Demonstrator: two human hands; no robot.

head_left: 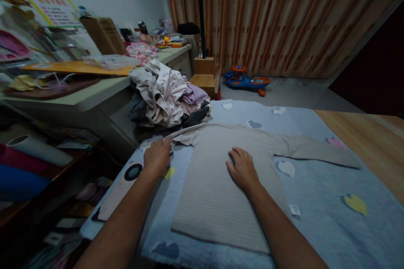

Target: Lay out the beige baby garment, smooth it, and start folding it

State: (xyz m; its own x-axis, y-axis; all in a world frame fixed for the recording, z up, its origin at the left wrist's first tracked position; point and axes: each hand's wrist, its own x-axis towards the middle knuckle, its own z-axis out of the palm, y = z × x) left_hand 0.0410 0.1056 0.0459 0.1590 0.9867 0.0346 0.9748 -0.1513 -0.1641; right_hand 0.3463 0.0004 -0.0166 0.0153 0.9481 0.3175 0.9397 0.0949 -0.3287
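Two hands are working apart on one beige sweater (221,193) lying on a blue blanket (318,193): the left hand (157,157) is gripping one sleeve (186,134), the right hand (242,169) is pressing flat on the front, the other sleeve (315,149) is stretching rightward.

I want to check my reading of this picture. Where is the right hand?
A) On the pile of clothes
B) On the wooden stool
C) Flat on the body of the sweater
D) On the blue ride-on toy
C. The right hand lies palm down on the ribbed beige sweater, which is spread on the blue quilt.
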